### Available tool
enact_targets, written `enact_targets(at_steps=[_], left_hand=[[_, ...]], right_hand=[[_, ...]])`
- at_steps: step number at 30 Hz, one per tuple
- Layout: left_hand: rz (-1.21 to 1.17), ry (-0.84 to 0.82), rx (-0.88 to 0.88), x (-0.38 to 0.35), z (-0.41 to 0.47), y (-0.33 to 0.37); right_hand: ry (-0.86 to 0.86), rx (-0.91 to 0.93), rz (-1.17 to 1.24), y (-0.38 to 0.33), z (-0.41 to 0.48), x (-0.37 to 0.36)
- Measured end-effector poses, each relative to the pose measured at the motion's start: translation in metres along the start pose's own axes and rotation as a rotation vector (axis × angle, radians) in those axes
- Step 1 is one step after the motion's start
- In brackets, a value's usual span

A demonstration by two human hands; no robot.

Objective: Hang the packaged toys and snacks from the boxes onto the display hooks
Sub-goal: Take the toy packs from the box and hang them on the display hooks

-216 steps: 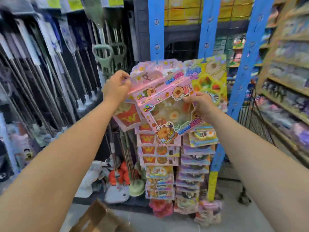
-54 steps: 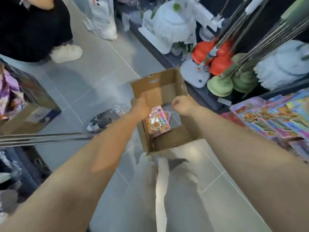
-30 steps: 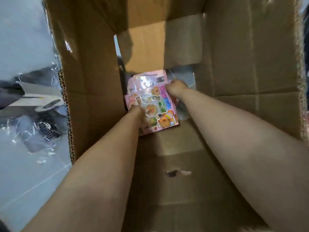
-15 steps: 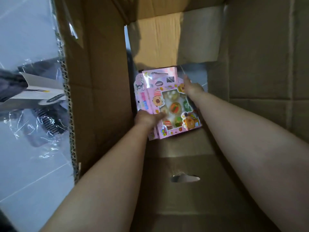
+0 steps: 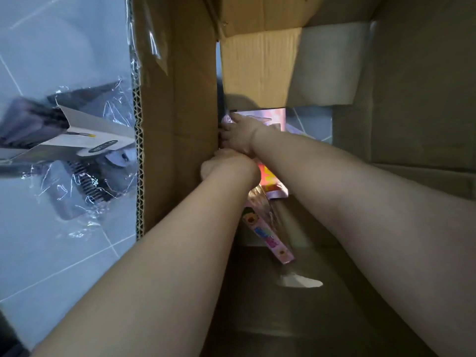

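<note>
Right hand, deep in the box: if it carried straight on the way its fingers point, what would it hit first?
The brown cardboard box's left inner wall. The right hand, holding a pink printed toy package, points left at it, seemingly almost touching; depth is unclear.

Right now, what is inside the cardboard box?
Inside the cardboard box lie pink toy packages, gripped by the left hand and right hand. The arms cover most of them, so their number is hidden.

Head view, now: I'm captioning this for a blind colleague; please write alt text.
The left hand and right hand reach deep into an open cardboard box, holding pink toy packages against its left wall. Crumpled clear plastic wrap lies on the floor tiles outside.
</note>
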State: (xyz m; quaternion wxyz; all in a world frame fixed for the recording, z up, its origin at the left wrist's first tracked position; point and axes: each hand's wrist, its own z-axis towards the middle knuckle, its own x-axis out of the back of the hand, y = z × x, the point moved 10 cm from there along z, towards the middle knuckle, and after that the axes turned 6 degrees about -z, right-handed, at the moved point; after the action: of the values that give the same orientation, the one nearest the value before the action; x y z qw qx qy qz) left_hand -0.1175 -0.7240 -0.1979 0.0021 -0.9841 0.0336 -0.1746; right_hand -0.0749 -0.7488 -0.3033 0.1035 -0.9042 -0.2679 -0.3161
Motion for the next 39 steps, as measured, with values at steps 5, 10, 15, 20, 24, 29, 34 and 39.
enact_targets(at_steps=[5,10,15,20,24,29,34,39], left_hand=[[0.053,0.083,0.056,0.015,0.004,-0.014],[0.111,0.154,0.064,0.025,-0.015,-0.010],[0.046,0.262,0.037,0.034,-0.045,-0.014],[-0.190,0.349,-0.036,0.060,-0.125,-0.013],[-0.217,0.414,-0.158,0.099,-0.208,-0.012],[-0.190,0.533,-0.344,0.157,-0.331,-0.024],[-0.132,0.731,-0.512,0.206,-0.466,-0.022],[0.001,0.709,-0.718,0.220,-0.594,0.006]], right_hand=[[-0.108,0.077,-0.443,-0.009,0.010,-0.007],[0.170,0.019,-0.407,0.006,-0.035,0.016],[0.073,-0.186,-0.096,0.033,-0.091,0.023],[0.055,-0.361,0.222,0.052,-0.183,0.057],[0.208,-0.565,0.439,0.064,-0.276,0.110],[0.346,-0.824,0.692,0.088,-0.418,0.181],[0.469,-1.004,0.832,0.072,-0.574,0.244],[0.606,-1.268,0.874,0.022,-0.749,0.294]])
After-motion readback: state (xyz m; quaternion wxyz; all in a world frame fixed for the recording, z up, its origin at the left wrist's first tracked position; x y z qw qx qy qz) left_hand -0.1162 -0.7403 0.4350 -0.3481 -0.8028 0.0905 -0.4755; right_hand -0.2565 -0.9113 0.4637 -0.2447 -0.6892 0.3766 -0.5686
